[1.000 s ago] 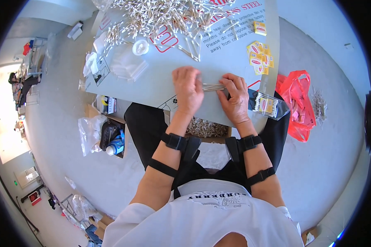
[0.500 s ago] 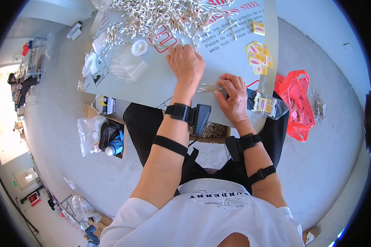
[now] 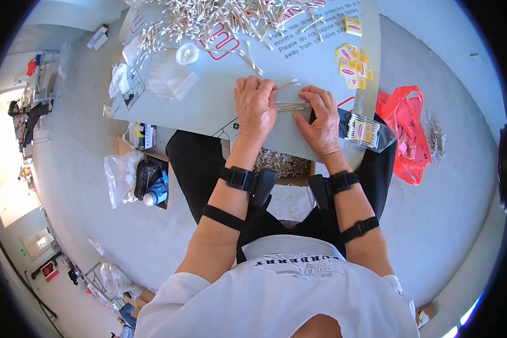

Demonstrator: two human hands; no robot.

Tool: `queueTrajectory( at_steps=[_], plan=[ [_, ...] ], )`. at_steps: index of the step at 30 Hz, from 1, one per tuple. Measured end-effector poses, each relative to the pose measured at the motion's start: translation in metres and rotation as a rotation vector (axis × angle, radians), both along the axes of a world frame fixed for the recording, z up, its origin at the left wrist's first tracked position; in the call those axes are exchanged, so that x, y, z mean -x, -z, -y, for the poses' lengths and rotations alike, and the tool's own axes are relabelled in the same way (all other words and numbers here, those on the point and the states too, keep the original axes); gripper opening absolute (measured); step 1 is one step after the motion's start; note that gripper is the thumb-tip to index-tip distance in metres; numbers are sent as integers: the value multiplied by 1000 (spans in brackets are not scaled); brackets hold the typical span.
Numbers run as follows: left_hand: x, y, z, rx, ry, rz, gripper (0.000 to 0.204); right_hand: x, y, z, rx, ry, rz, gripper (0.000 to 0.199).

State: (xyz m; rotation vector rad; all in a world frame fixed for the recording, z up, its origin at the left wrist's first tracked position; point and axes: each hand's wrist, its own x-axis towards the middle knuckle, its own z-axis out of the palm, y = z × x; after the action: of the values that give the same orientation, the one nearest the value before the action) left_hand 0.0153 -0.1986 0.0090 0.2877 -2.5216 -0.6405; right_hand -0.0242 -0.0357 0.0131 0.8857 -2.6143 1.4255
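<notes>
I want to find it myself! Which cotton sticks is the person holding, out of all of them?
Look at the grey board lying across the person's lap. At its near edge the left hand and right hand meet, and a small bundle of cotton swabs lies between them. Unlike the big scattered heap at the far edge, these lie side by side, neat and parallel.

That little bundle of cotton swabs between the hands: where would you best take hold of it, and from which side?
Grip the bundle of cotton swabs around the middle of its thin sticks, coming from above with thumb and fingers on its two long sides. It lies flat on the grey board, running left to right between the left hand and right hand, so its ends are blocked.
</notes>
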Motion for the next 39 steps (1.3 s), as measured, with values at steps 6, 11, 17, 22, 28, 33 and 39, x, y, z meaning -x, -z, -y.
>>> queueTrajectory(
  at_steps=[6, 11, 17, 22, 28, 33, 39],
  plan=[
    [-5, -3, -4, -26, 65, -26, 17, -1, -2, 0, 61, 45, 24, 51],
    [-9, -5, -6, -36, 46, -26, 15, -1, -3, 0, 11, 31, 21, 56],
    [-8, -4, -6, -44, 44, -9, 15, -1, -1, 0, 2, 29, 6, 56],
    [-9, -4, -4, -53, 50, -15, 15, 0, -2, 1, 5, 30, 11, 57],
    [-11, -7, -7, -75, 84, -7, 15, 0, -4, 2, -79, -8, -46, 58],
    [-2, 0, 7, -104, -42, -96, 17, -1, -6, 3, -181, -28, -84, 51],
    [33, -13, 28, -35, -396, 143, 36, -1, -6, 1, -155, -35, -54, 46]
  ],
)
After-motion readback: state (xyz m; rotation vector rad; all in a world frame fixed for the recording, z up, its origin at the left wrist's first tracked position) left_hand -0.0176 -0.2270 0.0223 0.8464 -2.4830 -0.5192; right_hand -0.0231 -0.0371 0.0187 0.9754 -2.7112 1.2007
